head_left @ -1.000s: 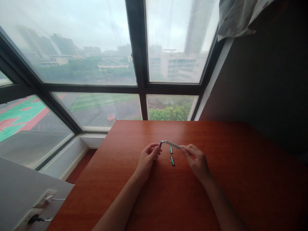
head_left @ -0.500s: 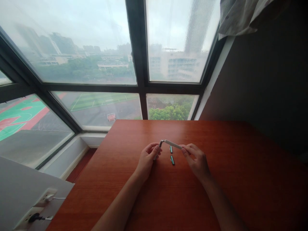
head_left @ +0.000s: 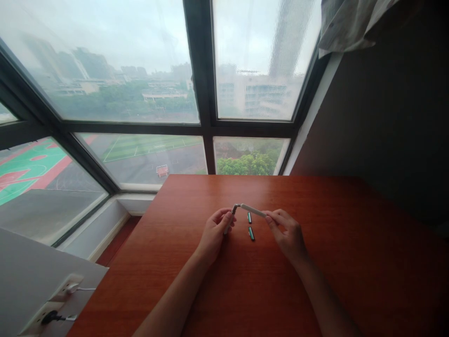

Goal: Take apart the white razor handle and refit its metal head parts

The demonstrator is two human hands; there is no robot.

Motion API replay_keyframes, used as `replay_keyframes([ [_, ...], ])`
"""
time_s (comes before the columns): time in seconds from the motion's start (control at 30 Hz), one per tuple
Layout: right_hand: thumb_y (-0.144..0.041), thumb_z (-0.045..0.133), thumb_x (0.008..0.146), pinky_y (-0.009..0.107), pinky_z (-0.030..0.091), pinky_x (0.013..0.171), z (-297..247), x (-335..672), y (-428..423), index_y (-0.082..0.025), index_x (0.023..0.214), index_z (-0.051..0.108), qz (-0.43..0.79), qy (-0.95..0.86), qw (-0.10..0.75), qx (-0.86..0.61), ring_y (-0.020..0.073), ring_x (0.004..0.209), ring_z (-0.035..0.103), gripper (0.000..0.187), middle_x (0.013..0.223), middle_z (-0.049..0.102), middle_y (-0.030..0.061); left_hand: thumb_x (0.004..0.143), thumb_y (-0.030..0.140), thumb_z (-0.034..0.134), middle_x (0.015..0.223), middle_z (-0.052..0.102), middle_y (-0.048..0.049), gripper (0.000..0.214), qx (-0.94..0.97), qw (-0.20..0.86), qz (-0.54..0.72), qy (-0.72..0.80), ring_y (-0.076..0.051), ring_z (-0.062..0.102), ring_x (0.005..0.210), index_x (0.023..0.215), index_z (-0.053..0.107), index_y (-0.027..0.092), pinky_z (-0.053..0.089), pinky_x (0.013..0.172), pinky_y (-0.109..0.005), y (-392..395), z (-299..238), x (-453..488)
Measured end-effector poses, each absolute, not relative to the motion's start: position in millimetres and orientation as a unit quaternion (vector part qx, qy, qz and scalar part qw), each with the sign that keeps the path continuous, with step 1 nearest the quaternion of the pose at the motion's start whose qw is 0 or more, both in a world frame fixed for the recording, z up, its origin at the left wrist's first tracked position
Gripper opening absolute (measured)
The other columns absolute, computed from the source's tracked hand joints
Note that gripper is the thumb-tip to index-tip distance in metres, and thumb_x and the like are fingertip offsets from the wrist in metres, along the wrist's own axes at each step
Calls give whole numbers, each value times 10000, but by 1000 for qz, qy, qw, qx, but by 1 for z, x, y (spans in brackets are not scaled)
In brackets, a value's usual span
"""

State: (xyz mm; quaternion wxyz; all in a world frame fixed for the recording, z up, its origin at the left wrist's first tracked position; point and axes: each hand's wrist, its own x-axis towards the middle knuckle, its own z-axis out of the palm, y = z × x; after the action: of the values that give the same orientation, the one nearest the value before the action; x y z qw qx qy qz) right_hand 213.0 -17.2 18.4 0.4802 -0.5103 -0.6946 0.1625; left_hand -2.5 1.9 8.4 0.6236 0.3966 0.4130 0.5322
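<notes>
Over the reddish wooden table (head_left: 315, 281), both my hands hold a slim white razor handle (head_left: 250, 209) with a bent metal neck. My right hand (head_left: 286, 234) pinches the handle's right end. My left hand (head_left: 215, 231) is curled at the neck end, its fingers closed on a small pale piece under the neck that I cannot make out clearly. Two small green blade cartridges lie on the table between my hands, one cartridge (head_left: 249, 217) just below the handle and the other cartridge (head_left: 251, 233) a little nearer to me.
A large dark-framed window (head_left: 201, 107) rises behind the table's far edge. A dark wall (head_left: 379, 117) closes the right side. At lower left a grey surface carries a power strip (head_left: 52, 306) with plugged cables.
</notes>
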Motion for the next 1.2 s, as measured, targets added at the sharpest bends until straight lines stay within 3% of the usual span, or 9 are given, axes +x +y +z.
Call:
replay_keyframes([
  [0.57,-318,504,919,262,469,682,21,209,-19,-201,981,707,214,-688,495,-485,178,754,613,242,812,645,35,735,455,711,701,617,-19,353,384,651,523,394,-85,489,554,908,656,151,351,516,-205,0,12,0],
  [1.2,-337,492,922,268,477,679,19,211,-17,-221,992,707,170,-696,483,-503,176,728,603,255,806,641,39,707,472,728,738,628,-34,398,391,625,536,411,-106,509,592,930,652,151,380,544,-214,1,12,-2],
])
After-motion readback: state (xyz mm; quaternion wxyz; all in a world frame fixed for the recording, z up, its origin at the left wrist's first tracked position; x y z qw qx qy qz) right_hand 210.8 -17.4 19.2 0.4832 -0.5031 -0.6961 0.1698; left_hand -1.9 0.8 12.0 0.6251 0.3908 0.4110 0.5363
